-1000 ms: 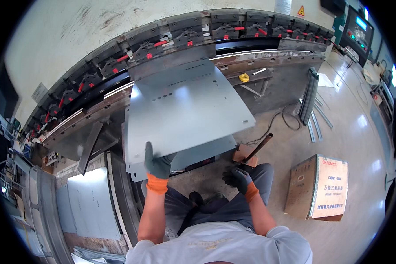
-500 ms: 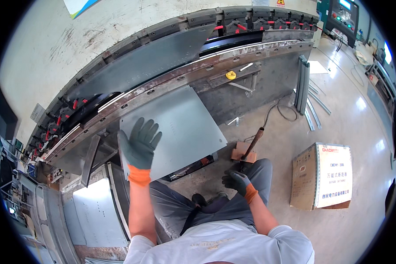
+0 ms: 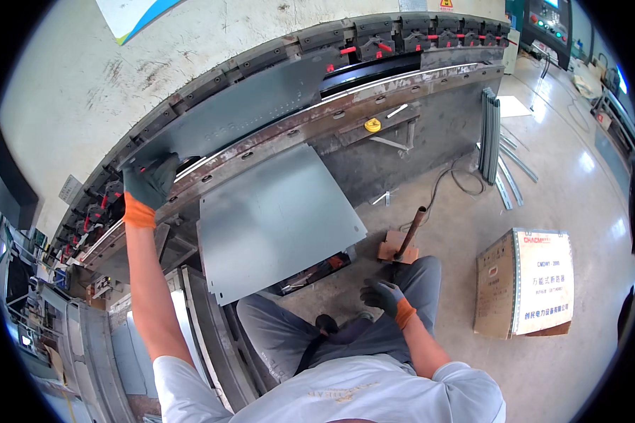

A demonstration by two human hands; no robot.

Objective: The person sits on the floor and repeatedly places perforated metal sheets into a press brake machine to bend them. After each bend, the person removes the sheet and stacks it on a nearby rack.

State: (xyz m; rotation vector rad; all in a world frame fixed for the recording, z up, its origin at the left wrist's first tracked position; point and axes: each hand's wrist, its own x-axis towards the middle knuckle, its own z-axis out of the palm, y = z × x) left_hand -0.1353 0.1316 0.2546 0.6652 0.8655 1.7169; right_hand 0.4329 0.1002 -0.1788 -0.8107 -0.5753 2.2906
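Observation:
My left hand [image 3: 150,185], in a grey glove with an orange cuff, reaches up to the press brake. Its fingers are closed together around the left end of a grey metal sheet [image 3: 261,102] with small holes, standing tilted along the machine's tooling. The hand itself hides where the fingertips meet the sheet. Below the machine's bed, a stack of flat metal sheets [image 3: 279,218] lies in front of my left knee. My right hand [image 3: 382,296], gloved alike, hovers by my right thigh, with empty fingers loosely apart.
A rusty upright post [image 3: 410,233] on an orange block [image 3: 395,248] stands before my right knee. A large carton [image 3: 522,282] sits on the floor at right. A yellow tape measure [image 3: 372,125] rests on a bracket shelf [image 3: 353,134]. Long metal strips [image 3: 490,137] lean against the machine.
My left hand has moved from above the stacked sheets, where it was open, up and left to the tilted sheet's end. My right hand stays by the thigh. The view has shifted slightly.

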